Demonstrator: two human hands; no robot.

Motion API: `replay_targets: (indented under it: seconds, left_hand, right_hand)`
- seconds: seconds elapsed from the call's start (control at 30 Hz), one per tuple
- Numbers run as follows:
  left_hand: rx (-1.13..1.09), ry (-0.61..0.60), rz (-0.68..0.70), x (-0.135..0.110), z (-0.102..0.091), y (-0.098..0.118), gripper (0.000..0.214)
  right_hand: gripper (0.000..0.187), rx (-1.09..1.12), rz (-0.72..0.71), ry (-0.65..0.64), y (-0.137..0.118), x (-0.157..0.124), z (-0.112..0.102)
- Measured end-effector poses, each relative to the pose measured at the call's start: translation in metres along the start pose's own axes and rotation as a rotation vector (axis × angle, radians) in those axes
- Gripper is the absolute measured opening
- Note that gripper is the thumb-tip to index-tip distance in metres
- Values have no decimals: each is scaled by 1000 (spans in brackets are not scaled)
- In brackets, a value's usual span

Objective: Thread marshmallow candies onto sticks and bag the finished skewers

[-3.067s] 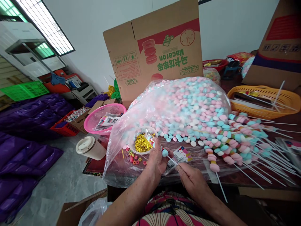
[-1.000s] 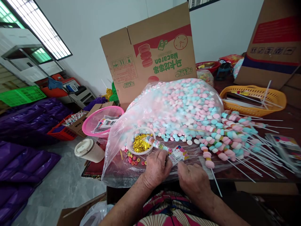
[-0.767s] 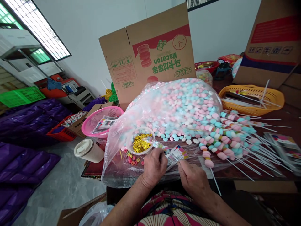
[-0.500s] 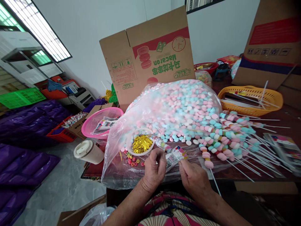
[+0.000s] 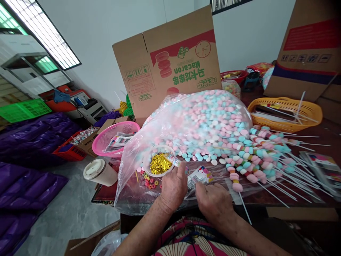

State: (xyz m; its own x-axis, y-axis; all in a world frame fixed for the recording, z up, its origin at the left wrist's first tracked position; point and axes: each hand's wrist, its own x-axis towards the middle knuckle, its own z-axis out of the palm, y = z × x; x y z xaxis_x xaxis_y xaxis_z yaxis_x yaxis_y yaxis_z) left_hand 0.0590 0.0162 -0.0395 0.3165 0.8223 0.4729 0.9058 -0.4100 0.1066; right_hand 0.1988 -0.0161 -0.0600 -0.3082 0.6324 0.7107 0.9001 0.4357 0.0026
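My left hand [image 5: 174, 187] is closed, its thumb side up, just in front of the white bowl [image 5: 173, 167] of gold twist ties [image 5: 160, 163]. A narrow clear wrapper [image 5: 174, 160] shows just beyond its fingertips. My right hand [image 5: 214, 202] is curled closed, knuckles up, at the near edge of printed clear bags [image 5: 199, 177]. What lies inside either hand is hidden. Pink and red ring candies [image 5: 149, 182] lie left of my left hand. Right of my right hand rests a marshmallow skewer [image 5: 236, 183] on a white stick.
A large clear bag of pastel marshmallows [image 5: 207, 121] fills the table's middle. Finished skewers [image 5: 262, 156] are piled at right, near a yellow basket [image 5: 286, 124]. At left stand a pink basket [image 5: 97, 145] and a lidded cup [image 5: 99, 172]. A cardboard box [image 5: 170, 64] rises behind.
My left hand has turned, its fingers now pointing farther forward near the clear wrapper. My right hand has shifted slightly left and nearer to me, along the printed bags' lower edge.
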Motion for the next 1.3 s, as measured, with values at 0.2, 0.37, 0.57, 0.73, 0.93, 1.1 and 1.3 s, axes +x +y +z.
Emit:
replay_targets:
  seconds: [0.2,0.37,0.57,0.73,0.93,1.1,1.3]
  left_hand:
    - [-437,-110,-125,3,-10,15,44]
    - [-1041,-260,-48,-4,-52,18,24]
    - [-809,-160,37,30,-102,-11,21]
    - [-612,-493,231,50,-77,-20,42]
    - [-1157,-693,-389,22,-38,0,41]
    - [-1090,-592,-482,16,-34,6,26]
    - [-1171,-642,-280,12,-25,-2,28]
  right_hand:
    - [26,162,86,-134,5,4,3]
    - [29,555,265,-312,39,2,-3]
    - [35,686,336,-409,63,22,-30]
    - [37,861,229,-552,71,50,-51]
    - [33,1140,703,-363,75,46,-27]
    - [23,1194,672,-465,42,26,-2]
    - [26,1068,594,-338,19,29,-2]
